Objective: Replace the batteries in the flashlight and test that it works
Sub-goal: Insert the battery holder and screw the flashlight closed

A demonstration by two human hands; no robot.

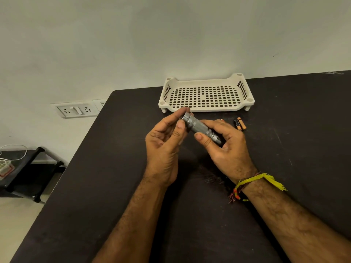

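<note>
Grey flashlight held above the black counter, cap end being turned.
Left hand pinching the cap, right hand gripping the barrel; probably loosening or tightening; batteries lying beside.

Grey knurled metal flashlight: tail end buried in right hand, head rim partly behind left hand fingers. Small red-tipped object behind right fingers, unidentifiable. Black-and-copper batteries: labels too small. Forearms cut by bottom edge.
</note>
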